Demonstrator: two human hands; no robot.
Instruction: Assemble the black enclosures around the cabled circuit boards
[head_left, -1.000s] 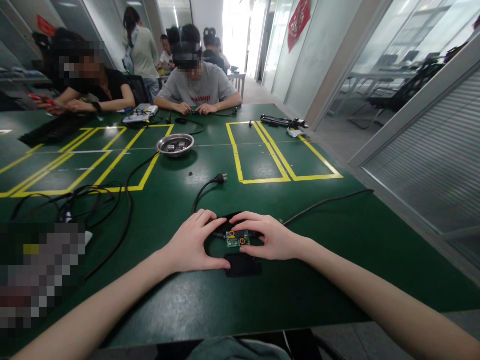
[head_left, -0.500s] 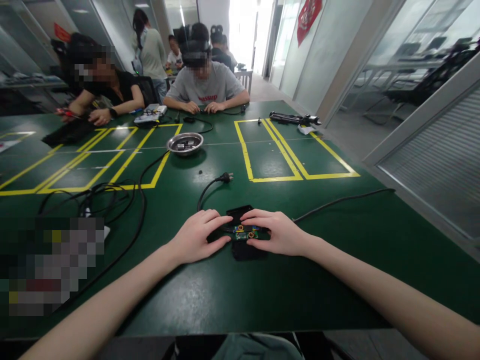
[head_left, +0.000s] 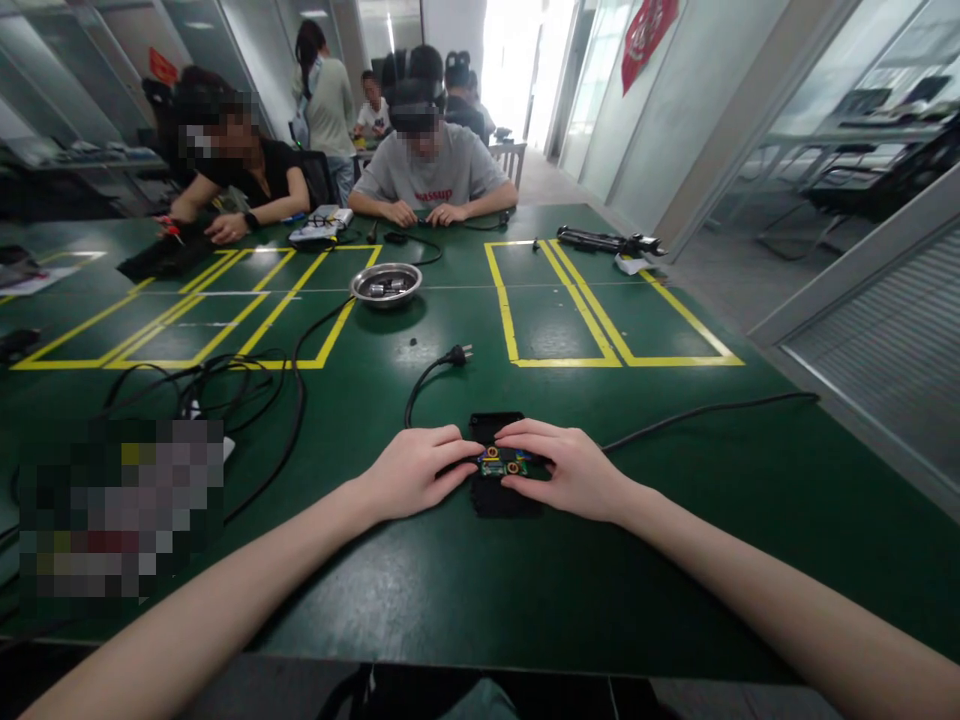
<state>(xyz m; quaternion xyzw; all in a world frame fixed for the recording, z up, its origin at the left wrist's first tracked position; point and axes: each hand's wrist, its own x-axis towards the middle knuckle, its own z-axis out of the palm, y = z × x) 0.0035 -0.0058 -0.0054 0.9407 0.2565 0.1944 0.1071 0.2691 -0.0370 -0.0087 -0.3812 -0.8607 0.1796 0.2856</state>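
The right hand (head_left: pixel 574 468) partly covers the circuit board (head_left: pixel 502 462), pixelation (head_left: pixel 127 510) masks whatever lies well to the board's left, and the metal pieces (head_left: pixel 388 288) in the bowl (head_left: pixel 385 302) beyond the board are too small to identify.

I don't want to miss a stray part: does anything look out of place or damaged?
One oddity: a small dark bit lies alone between the metal bowl and the plug; I can't tell what it is. The circuit board is bare, between two black pieces, likely its casing. I see no clear damage.
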